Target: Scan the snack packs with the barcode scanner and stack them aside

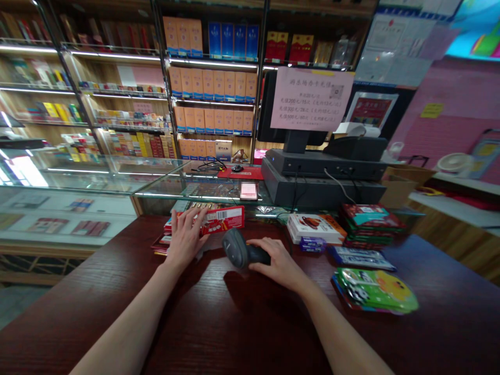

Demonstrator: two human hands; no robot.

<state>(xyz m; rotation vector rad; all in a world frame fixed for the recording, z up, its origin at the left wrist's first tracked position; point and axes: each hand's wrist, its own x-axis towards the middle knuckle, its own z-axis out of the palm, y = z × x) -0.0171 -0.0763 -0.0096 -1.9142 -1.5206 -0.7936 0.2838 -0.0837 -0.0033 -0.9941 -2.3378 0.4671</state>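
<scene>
My right hand (279,260) is wrapped round the handle of a dark grey barcode scanner (235,249), just above the dark wooden counter. The scanner's head points left, toward my left hand (185,237). That hand grips a red box (230,217) from above, fingers over its far side and thumb at the near side. The box's barcode faces me at its right part, and its left part is hidden under my fingers. Beneath and left of the hand lie more red-and-white packs (161,244), partly covered.
At right on the counter (219,333) lie white-and-orange boxes (312,225), small purple packs (312,245), blue packs (363,259), stacked dark red packs (371,221) and green packs (377,291). A cash register (320,169) and glass case (167,190) stand behind; stocked shelves line the wall.
</scene>
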